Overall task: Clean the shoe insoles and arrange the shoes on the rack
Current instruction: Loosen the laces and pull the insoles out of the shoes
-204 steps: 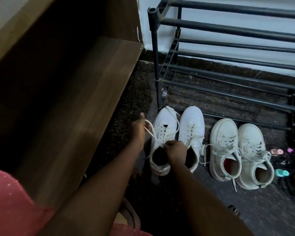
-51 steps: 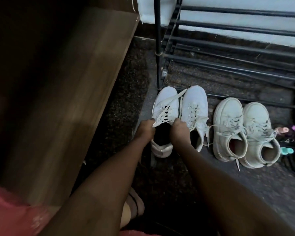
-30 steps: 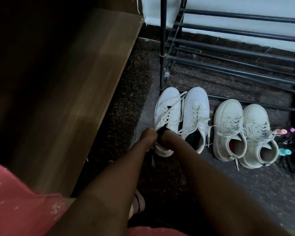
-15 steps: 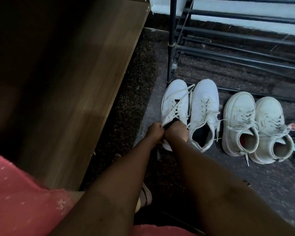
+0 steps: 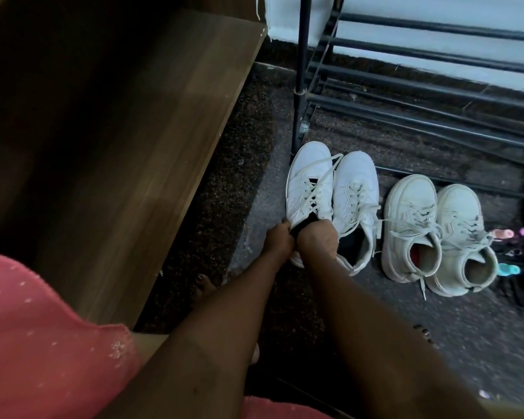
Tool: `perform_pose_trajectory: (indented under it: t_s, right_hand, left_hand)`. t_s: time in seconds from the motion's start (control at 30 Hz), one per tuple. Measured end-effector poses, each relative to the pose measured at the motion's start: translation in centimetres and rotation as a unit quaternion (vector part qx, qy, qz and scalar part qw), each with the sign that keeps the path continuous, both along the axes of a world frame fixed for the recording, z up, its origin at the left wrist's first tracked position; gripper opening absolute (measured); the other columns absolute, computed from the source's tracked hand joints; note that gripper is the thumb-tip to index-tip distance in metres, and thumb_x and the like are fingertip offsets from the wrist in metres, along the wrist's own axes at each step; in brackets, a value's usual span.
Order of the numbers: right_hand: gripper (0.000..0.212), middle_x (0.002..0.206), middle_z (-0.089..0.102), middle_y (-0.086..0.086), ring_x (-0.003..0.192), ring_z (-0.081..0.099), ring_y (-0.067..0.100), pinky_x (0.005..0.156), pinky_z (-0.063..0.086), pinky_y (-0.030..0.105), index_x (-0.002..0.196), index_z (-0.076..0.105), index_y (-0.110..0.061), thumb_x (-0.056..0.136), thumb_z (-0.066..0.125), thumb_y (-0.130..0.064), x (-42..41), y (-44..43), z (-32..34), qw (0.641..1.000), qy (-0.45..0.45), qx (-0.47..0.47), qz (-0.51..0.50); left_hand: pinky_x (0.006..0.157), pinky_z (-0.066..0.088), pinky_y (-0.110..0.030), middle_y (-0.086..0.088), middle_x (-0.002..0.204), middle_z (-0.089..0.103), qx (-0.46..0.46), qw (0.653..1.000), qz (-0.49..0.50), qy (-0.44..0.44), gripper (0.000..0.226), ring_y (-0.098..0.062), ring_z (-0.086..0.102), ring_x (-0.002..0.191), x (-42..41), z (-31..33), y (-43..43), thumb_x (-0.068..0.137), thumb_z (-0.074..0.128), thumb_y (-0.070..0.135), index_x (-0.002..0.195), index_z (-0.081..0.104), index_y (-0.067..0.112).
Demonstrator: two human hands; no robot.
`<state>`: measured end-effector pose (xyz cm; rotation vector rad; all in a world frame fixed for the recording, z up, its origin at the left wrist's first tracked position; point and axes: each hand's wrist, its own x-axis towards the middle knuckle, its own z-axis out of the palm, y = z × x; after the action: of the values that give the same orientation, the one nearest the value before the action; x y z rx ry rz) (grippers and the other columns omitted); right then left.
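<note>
Head view shows your left hand (image 5: 277,240) and right hand (image 5: 316,237) side by side, knuckles nearly touching, at the mouth of the leftmost white sneaker (image 5: 307,182). The fingers of both hands are curled tight, and between them they pinch a dark piece (image 5: 305,223) that rises out of the shoe's opening. You cannot tell from here whether it is the insole or the tongue lining. That sneaker stands on the floor with its toe near the front post of the black metal rack (image 5: 421,89), and its laces lie loose across its top. The second sneaker (image 5: 357,195) touches it on the right and is dark inside. Further right stand 2 high-tops, one with a red lining (image 5: 406,213) and a paler one (image 5: 460,219) just beside it. All 4 shoes are on the floor in front of the rack. A wooden cabinet (image 5: 133,140) fills the left, and your pink garment (image 5: 43,343) fills the lower left corner. Small coloured items (image 5: 502,234) lie at the far right, too blurred to name.
</note>
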<state>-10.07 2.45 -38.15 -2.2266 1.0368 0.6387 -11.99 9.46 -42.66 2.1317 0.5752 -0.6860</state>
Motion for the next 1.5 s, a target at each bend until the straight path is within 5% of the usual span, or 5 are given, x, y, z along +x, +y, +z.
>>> perform_pose_trajectory:
  t_s: [0.5, 0.8, 1.13, 1.23, 1.5]
  right_hand:
    - [0.027, 0.118, 0.059, 0.02, 0.11, 0.057, 0.035, 0.085, 0.045, 0.036, 0.113, 0.055, 0.0, 0.088, 0.053, -0.011, 1.0, -1.8, -1.3, 0.964, -0.007, 0.001, 0.266]
    - [0.023, 0.108, 0.062, 0.02, 0.102, 0.058, 0.035, 0.085, 0.048, 0.036, 0.106, 0.058, 0.001, 0.089, 0.043, -0.005, 1.7, -1.5, -1.4, 0.986, -0.061, 0.155, 0.006]
    - [0.03, 0.096, 0.059, 0.014, 0.096, 0.06, 0.029, 0.062, 0.049, 0.037, 0.105, 0.056, -0.006, 0.097, 0.027, -0.003, 3.8, -1.6, 0.5, 0.849, -0.016, 0.372, -0.375]
    - [0.007, 0.089, 0.058, 0.017, 0.082, 0.061, 0.032, 0.07, 0.055, 0.045, 0.089, 0.05, -0.005, 0.083, 0.054, -0.007, 2.5, -0.6, 0.2, 0.903, -0.026, 0.341, -0.26]
    - [0.033, 0.113, 0.061, 0.019, 0.106, 0.058, 0.036, 0.086, 0.048, 0.032, 0.12, 0.053, -0.007, 0.088, 0.042, -0.008, -1.2, -0.1, 1.5, 0.974, -0.135, 0.142, -0.117]
  left_hand:
    - [0.088, 0.053, -0.045, -0.02, 0.126, 0.057, -0.105, 0.991, 0.064, 0.046, 0.067, -0.035, 0.059, 0.108, -1.4, -0.8, 0.2, 0.077, 0.041, 0.026, 0.144, 0.035, 0.03]
    - [0.098, 0.046, -0.048, -0.016, 0.136, 0.051, -0.139, 0.987, 0.078, 0.02, 0.059, -0.033, 0.055, 0.116, -1.6, -1.8, 0.9, 0.092, 0.037, 0.009, 0.145, 0.031, 0.034]
    - [0.105, 0.039, -0.037, -0.014, 0.135, 0.053, -0.146, 0.982, 0.122, 0.011, 0.036, -0.03, 0.05, 0.123, -1.0, -0.3, 0.3, 0.101, 0.037, 0.016, 0.133, 0.051, 0.016]
    - [0.092, 0.046, -0.037, -0.018, 0.129, 0.055, -0.057, 0.986, 0.108, 0.11, 0.041, -0.033, 0.055, 0.113, -1.4, 0.8, -0.2, 0.101, 0.036, 0.033, 0.125, 0.055, 0.007]
    - [0.043, 0.04, -0.016, -0.005, 0.066, 0.042, -0.337, 0.871, 0.336, 0.118, 0.033, -0.015, 0.039, 0.055, -1.8, 2.7, -1.5, 0.095, 0.029, 0.002, 0.074, 0.054, 0.01]
